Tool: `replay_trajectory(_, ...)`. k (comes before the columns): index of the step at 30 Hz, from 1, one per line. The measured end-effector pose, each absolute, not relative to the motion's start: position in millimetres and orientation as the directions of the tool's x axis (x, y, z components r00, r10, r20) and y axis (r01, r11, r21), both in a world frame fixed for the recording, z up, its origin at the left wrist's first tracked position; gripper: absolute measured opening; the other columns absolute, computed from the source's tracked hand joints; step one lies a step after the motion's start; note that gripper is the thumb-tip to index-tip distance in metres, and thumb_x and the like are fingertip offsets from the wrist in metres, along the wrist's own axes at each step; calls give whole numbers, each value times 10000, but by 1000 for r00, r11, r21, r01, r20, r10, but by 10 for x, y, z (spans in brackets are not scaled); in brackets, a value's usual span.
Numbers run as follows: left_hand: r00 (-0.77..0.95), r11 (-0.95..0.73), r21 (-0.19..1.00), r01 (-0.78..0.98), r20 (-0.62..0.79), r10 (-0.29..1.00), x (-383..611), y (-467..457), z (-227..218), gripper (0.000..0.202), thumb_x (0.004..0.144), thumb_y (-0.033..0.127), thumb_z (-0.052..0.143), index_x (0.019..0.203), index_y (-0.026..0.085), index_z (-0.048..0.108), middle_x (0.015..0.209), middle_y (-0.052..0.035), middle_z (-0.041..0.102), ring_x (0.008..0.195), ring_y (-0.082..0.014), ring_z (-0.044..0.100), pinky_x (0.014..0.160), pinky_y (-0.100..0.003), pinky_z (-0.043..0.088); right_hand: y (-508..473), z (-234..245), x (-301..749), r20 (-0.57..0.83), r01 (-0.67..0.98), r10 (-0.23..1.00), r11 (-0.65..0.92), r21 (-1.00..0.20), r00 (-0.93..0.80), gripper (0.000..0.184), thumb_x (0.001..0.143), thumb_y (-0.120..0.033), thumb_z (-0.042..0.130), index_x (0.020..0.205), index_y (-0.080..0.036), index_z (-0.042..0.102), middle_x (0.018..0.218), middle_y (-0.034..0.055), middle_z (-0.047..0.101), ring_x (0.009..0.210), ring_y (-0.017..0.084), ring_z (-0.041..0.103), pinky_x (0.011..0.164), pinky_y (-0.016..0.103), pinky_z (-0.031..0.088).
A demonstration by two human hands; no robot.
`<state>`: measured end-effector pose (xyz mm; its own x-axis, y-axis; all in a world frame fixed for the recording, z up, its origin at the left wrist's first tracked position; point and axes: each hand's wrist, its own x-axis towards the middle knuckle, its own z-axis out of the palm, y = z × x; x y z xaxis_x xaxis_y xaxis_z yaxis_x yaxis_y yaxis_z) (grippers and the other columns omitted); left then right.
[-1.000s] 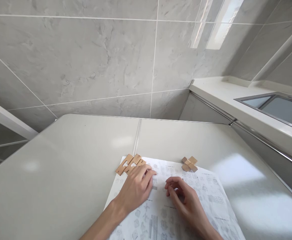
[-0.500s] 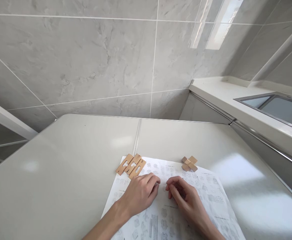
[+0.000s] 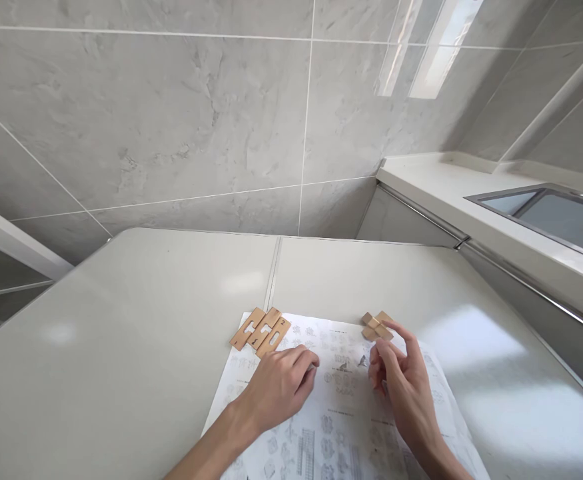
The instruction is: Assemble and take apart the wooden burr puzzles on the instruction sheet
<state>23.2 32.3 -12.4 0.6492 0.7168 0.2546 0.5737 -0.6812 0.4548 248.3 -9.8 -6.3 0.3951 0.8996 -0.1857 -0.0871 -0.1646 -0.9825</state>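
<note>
My left hand (image 3: 284,380) rests on a printed paper sheet (image 3: 338,417), its fingers curled closed. Its palm side is hidden, so what it holds, if anything, does not show. Just beyond it lie flat wooden puzzle pieces (image 3: 261,330), side by side, with cut-out slots and black numbers. On the right of the sheet, my right hand (image 3: 406,383) is open, with the index finger stretched out and the other fingers loosely bent. That index fingertip is right at the near edge of a cross-shaped wooden block puzzle (image 3: 372,325); whether they touch I cannot tell.
The sheet lies on a white table (image 3: 121,347) with a seam (image 3: 274,273) running away from me. A grey tiled wall (image 3: 196,120) stands behind. To the right is a white counter (image 3: 431,177) with a sink (image 3: 561,210).
My right hand has moved right and forward from beside my left hand to the wooden cross puzzle, its index finger extending. My left hand and the flat pieces have stayed in place.
</note>
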Motion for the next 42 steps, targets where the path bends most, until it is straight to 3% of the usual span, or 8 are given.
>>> replay_trajectory(7,644,-690,463,556,284,710,228,326,-126,172,1032,132,460,983,219,600,818,3,683,609,-145,617,540,-289,399,-38,-126,2572,-244,-142,901,-206,-968,359,503,967,-557,676,1378,-300,540,801,-16,645,508,149,506,428,260,434)
replay_trajectory(18,577,-555,573,604,165,799,231,307,-86,102,1051,275,544,1103,226,618,833,18,671,643,-155,614,587,-296,432,-85,-77,2493,-185,-163,969,-159,-974,163,335,1015,-595,613,992,-261,623,735,-24,536,591,150,440,524,259,407)
replay_trajectory(22,473,-353,759,547,67,879,231,285,23,543,914,547,765,1324,246,576,1005,-24,696,712,-171,635,614,-293,510,-161,-80,2452,-177,-252,983,-183,-950,-48,311,1032,-561,611,968,-257,619,737,-20,555,616,154,466,556,263,413)
replay_trajectory(25,495,-249,878,410,15,869,242,263,112,822,755,497,921,1444,277,530,1160,-67,701,885,-218,685,747,-327,580,-227,-70,2415,-163,-350,957,-242,-905,-240,311,1025,-552,628,933,-256,599,760,-9,590,611,156,495,544,264,395)
replay_trajectory(30,610,-119,987,108,29,792,285,261,195,551,762,380,901,1241,251,662,1135,-71,711,1021,-264,693,894,-369,577,-286,-55,2350,-123,-353,913,-271,-895,-389,341,1009,-599,649,1093,-278,567,770,-24,609,578,139,512,560,268,404)
replay_trajectory(33,581,-180,981,67,108,806,293,287,184,614,661,418,977,1189,242,716,1253,-106,678,1172,-319,653,1028,-420,528,-255,-60,2342,-113,-308,920,-238,-921,-375,366,1043,-589,609,1208,-270,543,750,-30,622,567,124,525,561,253,407)
replay_trajectory(37,581,-194,981,13,150,800,273,316,122,673,631,475,998,1213,259,739,1340,-128,651,1247,-351,625,1090,-469,491,-193,-45,2352,-131,-282,857,-304,-910,-499,362,1040,-575,623,1082,-216,603,685,-14,643,547,127,565,541,243,427)
replay_trajectory(42,662,-130,990,-53,132,738,271,320,90,684,596,570,986,1153,244,761,1192,-116,727,1122,-338,680,991,-451,542,-200,-19,2325,-117,-276,764,-365,-889,-634,427,932,-606,749,924,-189,659,682,12,665,520,129,578,503,238,447)
